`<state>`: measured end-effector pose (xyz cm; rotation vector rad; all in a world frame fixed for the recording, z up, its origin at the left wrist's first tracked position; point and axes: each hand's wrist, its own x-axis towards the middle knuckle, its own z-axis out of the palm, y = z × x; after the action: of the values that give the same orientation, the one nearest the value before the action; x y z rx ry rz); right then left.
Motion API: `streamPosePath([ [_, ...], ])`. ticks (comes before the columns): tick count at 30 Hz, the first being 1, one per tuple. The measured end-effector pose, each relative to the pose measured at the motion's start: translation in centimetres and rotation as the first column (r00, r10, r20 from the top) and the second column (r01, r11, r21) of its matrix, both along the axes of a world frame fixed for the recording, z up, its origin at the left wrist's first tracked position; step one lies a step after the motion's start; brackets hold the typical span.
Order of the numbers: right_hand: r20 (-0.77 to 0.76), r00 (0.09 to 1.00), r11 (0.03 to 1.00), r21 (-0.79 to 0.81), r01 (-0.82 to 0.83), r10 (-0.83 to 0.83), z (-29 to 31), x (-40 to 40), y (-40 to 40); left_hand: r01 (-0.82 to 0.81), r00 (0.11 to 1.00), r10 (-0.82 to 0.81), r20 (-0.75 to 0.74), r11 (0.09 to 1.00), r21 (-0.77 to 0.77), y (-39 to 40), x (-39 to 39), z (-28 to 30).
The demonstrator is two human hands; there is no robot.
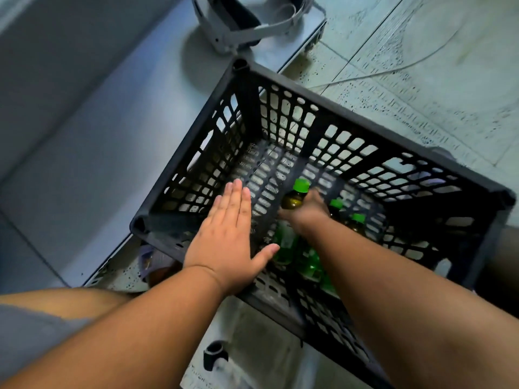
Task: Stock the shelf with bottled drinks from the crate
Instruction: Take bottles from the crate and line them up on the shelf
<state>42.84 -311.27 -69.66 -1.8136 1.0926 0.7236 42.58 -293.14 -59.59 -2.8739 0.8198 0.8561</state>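
Observation:
A black lattice crate (373, 123) stands on the floor below me. Inside it, my right hand (306, 210) is closed around a dark bottle with a green cap (297, 193), held upright. Two more green-capped bottles (358, 221) stand just right of that hand, and green bottles (307, 262) lie under my right forearm. My left hand (229, 237) hovers flat with fingers spread over the crate's near-left rim, holding nothing. A low grey shelf surface (118, 136) runs along the left.
A white and grey headset (247, 21) rests on the far end of the shelf surface. A thin cable (398, 67) crosses the tiled floor at the right. A small black clip (214, 355) sits on the floor near my knee.

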Motion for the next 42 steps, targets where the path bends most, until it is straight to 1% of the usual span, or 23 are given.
streamPosePath([
  [2, 0.144, 0.986, 0.996, 0.024, -0.083, 0.079, 3.9, 0.6, -1.0, 0.000, 0.999, -0.001, -0.033, 1.000, -0.011, -0.1, 0.1, 0.8],
  [4, 0.299, 0.936, 0.983, -0.036, -0.181, 0.183, 8.8, 1.9, -2.0, -0.023, 0.996, 0.017, -0.089, 0.998, -0.061, -0.2, 0.3, 1.9],
  [5, 0.370, 0.900, 0.973, -0.069, -0.219, 0.229, 11.5, 2.7, -2.2, -0.061, 0.993, 0.049, -0.105, 0.992, -0.110, -0.1, 0.6, 3.0],
  [7, 0.504, 0.826, 0.966, -0.079, -0.248, 0.253, 17.2, 3.8, -2.3, -0.142, 0.987, 0.120, -0.103, 0.961, -0.237, 0.1, 1.5, 5.5],
  [10, 0.670, 0.685, 0.945, -0.081, -0.316, 0.286, 25.0, 4.8, -1.8, -0.250, 0.963, 0.268, -0.018, 0.870, -0.424, 0.3, 3.4, 10.2],
  [12, 0.747, 0.586, 0.921, -0.091, -0.378, 0.314, 30.0, 5.7, -0.1, -0.274, 0.935, 0.350, 0.053, 0.810, -0.518, 1.3, 4.9, 13.8],
  [13, 0.781, 0.542, 0.913, -0.086, -0.400, 0.311, 32.1, 6.0, 0.7, -0.272, 0.928, 0.365, 0.072, 0.797, -0.540, 1.9, 5.6, 15.4],
  [15, 0.831, 0.456, 0.885, -0.090, -0.456, 0.320, 36.0, 7.2, 2.6, -0.266, 0.921, 0.383, 0.075, 0.756, -0.598, 3.8, 6.8, 18.7],
  [17, 0.853, 0.378, 0.835, -0.114, -0.539, 0.361, 39.1, 8.6, 4.5, -0.276, 0.900, 0.430, 0.068, 0.685, -0.675, 5.6, 7.8, 21.4],
  [19, 0.860, 0.314, 0.777, -0.141, -0.613, 0.403, 41.5, 10.0, 6.4, -0.295, 0.861, 0.503, 0.076, 0.616, -0.730, 7.2, 8.8, 23.1],
  [21, 0.853, 0.265, 0.720, -0.171, -0.672, 0.450, 42.7, 12.1, 8.5, -0.331, 0.820, 0.567, 0.079, 0.582, -0.743, 9.1, 9.9, 23.9],
  [26, 0.830, 0.138, 0.591, -0.258, -0.764, 0.541, 43.6, 17.8, 13.7, -0.418, 0.714, 0.694, 0.097, 0.533, -0.736, 14.1, 13.0, 24.3],
  [29, 0.826, 0.099, 0.544, -0.271, -0.794, 0.556, 43.5, 20.4, 16.7, -0.469, 0.654, 0.748, 0.115, 0.520, -0.714, 16.7, 14.5, 23.7],
  [33, 0.828, 0.111, 0.552, -0.260, -0.792, 0.549, 41.7, 24.0, 20.8, -0.560, 0.601, 0.780, 0.177, 0.569, -0.602, 19.3, 16.1, 22.0],
  [36, 0.830, 0.115, 0.553, -0.254, -0.794, 0.546, 40.1, 26.1, 23.8, -0.667, 0.512, 0.836, 0.199, 0.533, -0.521, 20.9, 16.3, 20.2],
  [37, 0.833, 0.104, 0.561, -0.269, -0.783, 0.543, 39.7, 26.5, 24.5, -0.688, 0.505, 0.840, 0.198, 0.531, -0.495, 21.3, 16.2, 19.4],
  [38, 0.836, 0.087, 0.585, -0.300, -0.754, 0.541, 39.3, 26.6, 24.9, -0.697, 0.518, 0.829, 0.210, 0.552, -0.458, 21.5, 16.0, 18.8],
  [40, 0.825, 0.045, 0.631, -0.394, -0.668, 0.563, 38.6, 26.4, 25.6, -0.686, 0.543, 0.783, 0.304, 0.622, -0.377, 21.6, 15.7, 17.4],
  [41, 0.816, 0.044, 0.656, -0.430, -0.621, 0.577, 38.0, 26.0, 25.6, -0.669, 0.547, 0.755, 0.363, 0.654, -0.352, 21.4, 15.8, 16.8],
  [42, 0.805, 0.063, 0.677, -0.451, -0.582, 0.590, 37.2, 25.5, 25.6, -0.659, 0.548, 0.735, 0.401, 0.674, -0.334, 21.4, 16.0, 16.3],
])
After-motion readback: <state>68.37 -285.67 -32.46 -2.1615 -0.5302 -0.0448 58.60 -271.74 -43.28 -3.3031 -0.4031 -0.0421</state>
